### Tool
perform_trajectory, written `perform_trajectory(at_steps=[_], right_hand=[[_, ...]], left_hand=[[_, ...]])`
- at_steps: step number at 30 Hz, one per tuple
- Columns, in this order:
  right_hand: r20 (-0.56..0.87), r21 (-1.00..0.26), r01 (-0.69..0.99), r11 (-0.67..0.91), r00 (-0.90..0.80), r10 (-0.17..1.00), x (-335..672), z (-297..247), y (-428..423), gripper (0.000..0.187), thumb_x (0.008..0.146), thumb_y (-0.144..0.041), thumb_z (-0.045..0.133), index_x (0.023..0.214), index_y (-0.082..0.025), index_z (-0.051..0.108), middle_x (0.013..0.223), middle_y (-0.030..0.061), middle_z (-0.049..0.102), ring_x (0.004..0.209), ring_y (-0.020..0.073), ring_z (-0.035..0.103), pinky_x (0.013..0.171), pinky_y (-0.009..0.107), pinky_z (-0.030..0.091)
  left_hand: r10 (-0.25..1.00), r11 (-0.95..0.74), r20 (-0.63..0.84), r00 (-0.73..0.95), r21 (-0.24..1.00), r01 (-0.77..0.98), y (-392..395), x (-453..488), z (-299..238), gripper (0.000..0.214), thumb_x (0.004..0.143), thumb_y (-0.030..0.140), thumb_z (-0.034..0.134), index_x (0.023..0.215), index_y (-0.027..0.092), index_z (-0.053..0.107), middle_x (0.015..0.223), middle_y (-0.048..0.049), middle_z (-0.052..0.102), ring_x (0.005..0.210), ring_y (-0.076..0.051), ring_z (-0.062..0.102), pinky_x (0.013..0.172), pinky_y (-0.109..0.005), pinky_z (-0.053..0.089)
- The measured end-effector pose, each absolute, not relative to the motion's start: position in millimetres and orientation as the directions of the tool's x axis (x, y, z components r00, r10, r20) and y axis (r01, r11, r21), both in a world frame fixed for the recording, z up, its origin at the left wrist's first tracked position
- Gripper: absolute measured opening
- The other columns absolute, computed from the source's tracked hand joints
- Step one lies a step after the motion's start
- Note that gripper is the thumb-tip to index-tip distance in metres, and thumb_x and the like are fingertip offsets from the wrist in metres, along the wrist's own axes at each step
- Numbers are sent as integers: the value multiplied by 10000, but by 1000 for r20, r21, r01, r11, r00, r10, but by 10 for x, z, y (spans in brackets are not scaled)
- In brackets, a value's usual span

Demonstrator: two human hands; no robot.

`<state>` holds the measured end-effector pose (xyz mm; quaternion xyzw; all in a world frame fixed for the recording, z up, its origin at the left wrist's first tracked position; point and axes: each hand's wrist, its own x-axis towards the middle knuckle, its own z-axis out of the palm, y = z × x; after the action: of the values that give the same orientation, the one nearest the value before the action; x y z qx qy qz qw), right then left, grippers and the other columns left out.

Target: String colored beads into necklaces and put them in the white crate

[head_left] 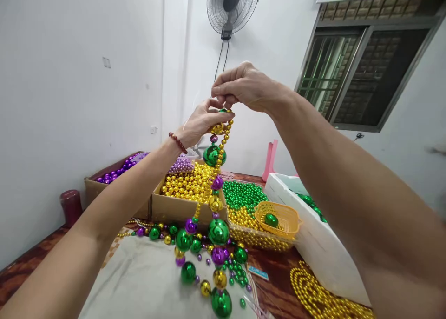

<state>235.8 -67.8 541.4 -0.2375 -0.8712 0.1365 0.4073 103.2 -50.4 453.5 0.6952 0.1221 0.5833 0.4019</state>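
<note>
A string of shiny green, gold and purple beads (218, 231) hangs in a long loop from my raised hands. My left hand (205, 119) grips the bead string near its top, with the thumb and fingers closed around a green and a gold bead. Just above it, my right hand (240, 87) pinches at the top end of the string with its fingertips together; whatever thin thread lies in the pinch is too small to make out. Large green beads and smaller gold and purple ones dangle down over the white cloth (128, 275).
Boxes of purple beads (113, 175) and gold beads (190, 184) stand behind. A tray of green beads (244, 194) and gold beads holds an orange basket (287, 219). At right are a white foam box (334, 249) and gold bead strands (313, 293). A fan (232, 7) hangs on the wall.
</note>
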Motion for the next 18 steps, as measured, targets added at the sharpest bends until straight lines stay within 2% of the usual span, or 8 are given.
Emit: perform_trajectory(at_steps=[3,5,10,14,18], right_hand=[[653,-451,361,816,-489,577,2329,5354,-516,193,755,-54,672,586,-144,645,516,-6,569,469,70,483,410,188,376],[662,-464,371,804,-459,593,2294,5335,-432,209,746,-38,662,570,-147,639,520,-5,571,461,69,476,410,193,370],[695,-463,267,845,-482,534,2272,5381,-301,227,747,-133,742,570,-195,615,499,-20,532,462,83,445,401,219,352],[677,-498,202,843,-516,524,2284,5364,-337,210,758,-209,775,623,-216,614,528,-19,559,466,93,437,394,227,358],[646,-572,174,801,-506,571,2253,5200,-446,199,758,-168,752,632,-181,600,530,-26,553,454,69,413,396,205,354]], left_hand=[[628,-766,770,113,637,-87,-375,1088,4517,327,678,91,794,834,167,518,697,16,557,670,-121,573,641,-273,454],[609,-791,792,47,611,-36,-365,1089,4498,315,679,106,807,794,174,522,657,18,525,671,-130,557,622,-271,440],[664,-724,742,97,670,-164,-588,971,4502,239,852,332,730,825,174,552,730,-21,583,677,-132,589,628,-277,474],[686,-691,717,123,695,-200,-716,891,4502,195,884,310,700,849,164,577,770,-27,601,692,-133,614,643,-282,483],[709,-643,684,172,727,-243,-664,932,4383,196,846,285,745,861,165,592,790,-19,612,690,-124,595,638,-278,463]])
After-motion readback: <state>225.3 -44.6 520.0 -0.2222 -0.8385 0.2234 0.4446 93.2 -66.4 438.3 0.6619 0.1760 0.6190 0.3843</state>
